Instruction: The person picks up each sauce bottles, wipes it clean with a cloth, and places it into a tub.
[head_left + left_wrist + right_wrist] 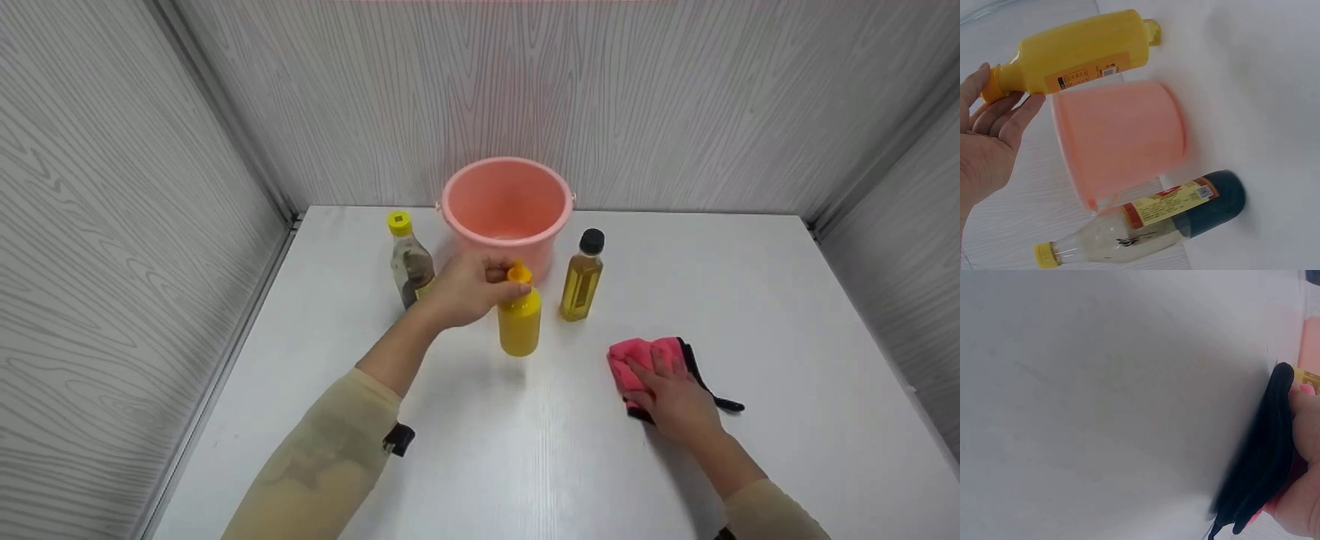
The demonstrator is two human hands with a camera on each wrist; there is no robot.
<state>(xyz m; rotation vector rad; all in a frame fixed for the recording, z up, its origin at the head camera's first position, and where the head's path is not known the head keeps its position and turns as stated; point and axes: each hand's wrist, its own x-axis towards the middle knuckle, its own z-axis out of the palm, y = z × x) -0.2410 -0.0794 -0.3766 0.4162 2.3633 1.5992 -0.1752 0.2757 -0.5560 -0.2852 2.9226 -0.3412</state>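
My left hand [469, 289] grips a yellow squeeze bottle [520, 326] by its orange-yellow cap and neck. In the left wrist view, fingers and thumb close round the neck of that bottle [1084, 53], whose base hangs above the table. Flat on a folded pink cloth [637, 358] with black edging lies my right hand [679, 405], its fingers spread. The cloth's dark edge [1261, 455] shows beside the hand in the right wrist view. Just behind the squeeze bottle stands a pink bucket [551, 259].
Left of the bucket stands a clear bottle [411, 262] with a yellow cap, partly behind my left hand. A bottle of golden liquid [581, 285] with a black cap stands to the right. Grey wood-grain panels [637, 105] enclose the white table [750, 300].
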